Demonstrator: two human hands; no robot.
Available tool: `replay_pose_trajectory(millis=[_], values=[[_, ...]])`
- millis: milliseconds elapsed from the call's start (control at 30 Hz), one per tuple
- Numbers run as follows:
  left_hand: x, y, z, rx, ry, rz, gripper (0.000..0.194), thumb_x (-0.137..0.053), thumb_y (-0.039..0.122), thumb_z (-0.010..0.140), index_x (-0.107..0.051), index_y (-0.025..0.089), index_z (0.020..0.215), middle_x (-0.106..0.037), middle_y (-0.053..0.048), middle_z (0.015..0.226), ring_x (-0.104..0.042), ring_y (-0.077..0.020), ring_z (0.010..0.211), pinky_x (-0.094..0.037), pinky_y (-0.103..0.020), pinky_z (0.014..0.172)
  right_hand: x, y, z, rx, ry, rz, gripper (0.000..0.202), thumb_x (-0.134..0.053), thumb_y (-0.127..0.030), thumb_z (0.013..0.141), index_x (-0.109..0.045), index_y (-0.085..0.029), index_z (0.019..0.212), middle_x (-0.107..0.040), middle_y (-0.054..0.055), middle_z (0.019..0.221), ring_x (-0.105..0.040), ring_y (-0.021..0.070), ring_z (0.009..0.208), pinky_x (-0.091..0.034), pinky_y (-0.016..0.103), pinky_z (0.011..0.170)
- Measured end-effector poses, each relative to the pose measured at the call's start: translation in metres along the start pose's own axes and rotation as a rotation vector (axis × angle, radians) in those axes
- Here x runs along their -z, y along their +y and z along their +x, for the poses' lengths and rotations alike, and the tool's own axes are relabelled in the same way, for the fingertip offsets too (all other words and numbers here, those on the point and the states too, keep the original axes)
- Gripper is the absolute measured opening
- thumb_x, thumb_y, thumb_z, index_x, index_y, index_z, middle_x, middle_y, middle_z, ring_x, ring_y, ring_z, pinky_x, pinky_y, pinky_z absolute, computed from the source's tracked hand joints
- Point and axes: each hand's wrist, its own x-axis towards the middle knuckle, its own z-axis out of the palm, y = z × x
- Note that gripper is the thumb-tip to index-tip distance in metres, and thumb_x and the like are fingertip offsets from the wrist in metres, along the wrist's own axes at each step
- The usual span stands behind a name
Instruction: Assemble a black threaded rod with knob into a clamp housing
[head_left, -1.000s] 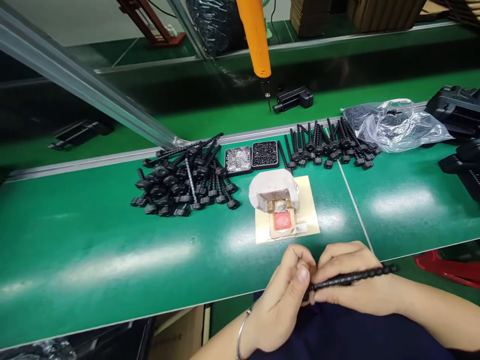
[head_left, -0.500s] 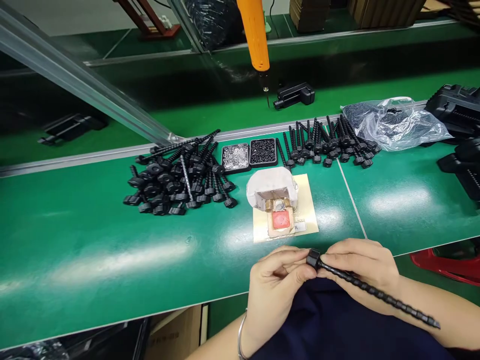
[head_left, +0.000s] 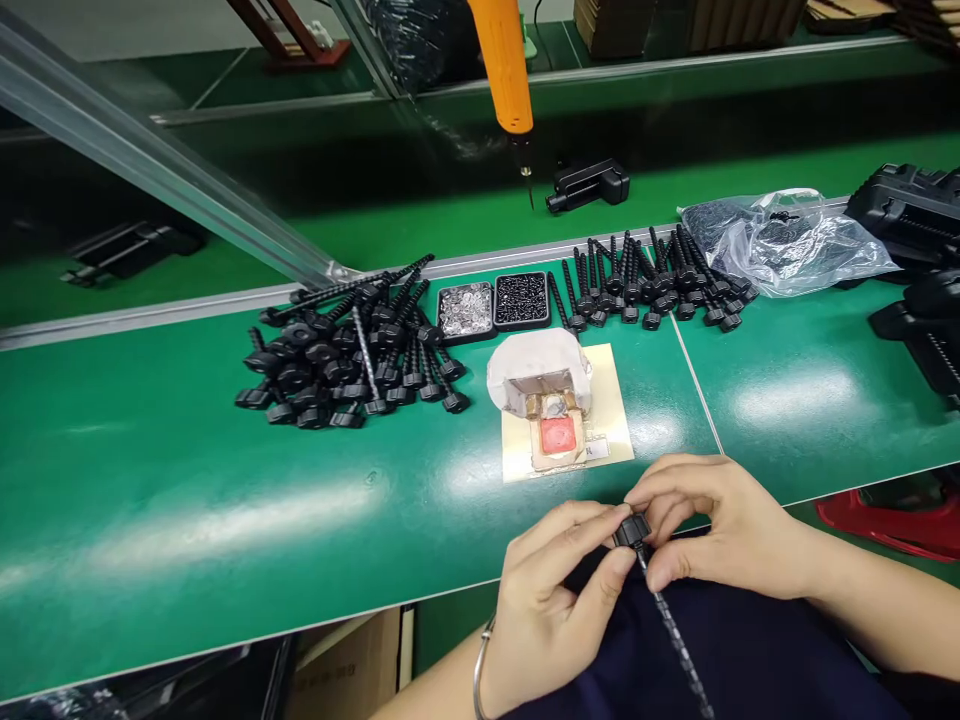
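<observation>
Both my hands meet at the near edge of the green bench. My left hand (head_left: 551,590) pinches the round head of a long black ridged rod (head_left: 670,628) between thumb and fingers. My right hand (head_left: 712,525) grips the same head from the right. The rod's shaft hangs down toward my lap over dark blue cloth. Just beyond my hands stands a small jig with a red pad (head_left: 556,410) on a cream card.
A pile of black rods (head_left: 349,345) lies at mid-left, a neat row of rods (head_left: 652,285) at the back right. Two small trays (head_left: 493,303) hold silver and black small parts. An orange screwdriver (head_left: 504,70) hangs above. A plastic bag (head_left: 787,245) and black housings (head_left: 911,215) sit right.
The rod has swung from lying sideways across my hands to pointing down toward my lap, head up between my fingertips. Both hands shifted slightly toward the head.
</observation>
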Motion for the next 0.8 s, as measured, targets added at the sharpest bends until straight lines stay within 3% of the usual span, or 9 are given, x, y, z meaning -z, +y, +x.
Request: replay_pose_trajectory(millis=[100,200,333,500,700,800], values=[[-0.003,0.003,-0.001,-0.013,-0.038,0.065,0.028,-0.064,0.005,0.087,-0.071,0.015,0.111,-0.074,-0.006,0.091,-0.071,-0.0126,0.08,-0.059,-0.018,0.075,-0.001,-0.005,0.008,-0.265,-0.061,0.124,0.047,-0.095,-0.041,0.06,-0.064,-0.013,0.082,-0.064,-0.001,0.067,-0.063,0.0094,0.06,-0.055,0.016,0.058],[-0.005,0.001,-0.003,-0.008,-0.062,0.096,0.028,-0.061,0.004,0.088,-0.068,0.014,0.113,-0.071,-0.006,0.091,-0.069,-0.0121,0.081,-0.057,-0.017,0.075,-0.004,-0.006,0.009,-0.273,-0.034,0.098,0.043,-0.092,-0.04,0.065,-0.063,-0.013,0.082,-0.063,-0.002,0.066,-0.06,0.0084,0.06,-0.053,0.016,0.058],[-0.003,-0.004,-0.006,-0.027,-0.119,0.074,0.028,-0.059,0.005,0.091,-0.066,0.014,0.117,-0.068,-0.007,0.092,-0.066,-0.0131,0.081,-0.056,-0.019,0.075,-0.004,0.001,0.0,-0.02,-0.014,-0.038,0.018,-0.074,-0.029,0.088,-0.068,-0.013,0.096,-0.068,0.002,0.079,-0.065,0.0093,0.067,-0.057,0.018,0.065],[0.002,-0.008,-0.004,-0.096,-0.212,0.029,0.028,-0.056,0.009,0.096,-0.063,0.015,0.123,-0.068,-0.008,0.093,-0.066,-0.0156,0.085,-0.058,-0.023,0.076,0.004,0.011,-0.009,0.415,0.007,-0.295,0.016,-0.067,-0.016,0.094,-0.071,-0.016,0.109,-0.067,0.003,0.083,-0.064,0.0083,0.068,-0.056,0.016,0.065],[0.003,-0.012,-0.001,-0.107,-0.195,0.017,0.035,-0.061,0.007,0.093,-0.063,0.013,0.128,-0.071,-0.009,0.096,-0.067,-0.0151,0.089,-0.058,-0.021,0.081,0.009,0.024,-0.006,0.612,0.004,-0.383,0.025,-0.061,-0.008,0.095,-0.067,-0.014,0.119,-0.065,0.007,0.094,-0.066,0.0103,0.083,-0.058,0.018,0.074],[-0.001,-0.014,0.0,0.092,-0.18,-0.077,0.023,-0.064,0.014,0.093,-0.071,0.017,0.114,-0.07,-0.004,0.082,-0.066,-0.0134,0.075,-0.058,-0.02,0.071,0.004,0.031,-0.003,0.684,0.058,-0.599,0.026,-0.057,-0.012,0.097,-0.064,-0.014,0.123,-0.062,0.007,0.09,-0.063,0.0112,0.073,-0.055,0.02,0.062]])
